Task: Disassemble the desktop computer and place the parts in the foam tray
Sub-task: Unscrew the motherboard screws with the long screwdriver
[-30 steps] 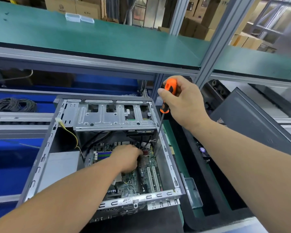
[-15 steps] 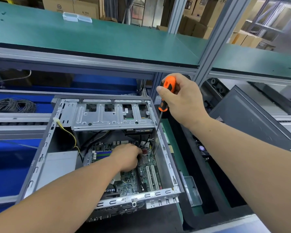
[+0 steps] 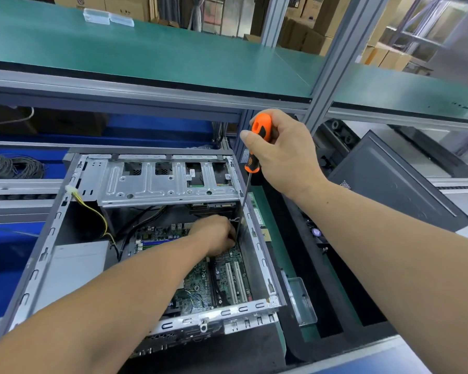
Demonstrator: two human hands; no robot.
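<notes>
Open desktop case (image 3: 146, 238) lies on its side, center-left on the tabletop, side panel off, motherboard (image 3: 222, 273) exposed at the bottom. Silver drive cage (image 3: 168, 179) spans the far end of the case. Yellow-black cable (image 3: 92, 211) runs from a white connector at the far-left corner down into the case. Grey power supply (image 3: 76, 263) sits in the left part.

Right hand (image 3: 284, 155) above the far-right corner of the case, fingers clenched round the orange-black handle of a screwdriver (image 3: 257, 139); thin shaft angles down inside the right wall toward the board, tip hidden by the other hand.

Left hand (image 3: 216, 233) reaches deep inside, knuckles up, resting on the board near the shaft. Fingers curled under, can't tell whether they hold anything.

Right of the case: black foam tray (image 3: 303, 265) with green showing through its cutouts, small clear plastic box (image 3: 300, 300) just beside the case. Dark panel (image 3: 397, 182) leans further right. Green shelf (image 3: 146, 49) overhead, cardboard boxes (image 3: 303, 33) behind. Coiled black cable (image 3: 11, 166) far left.
</notes>
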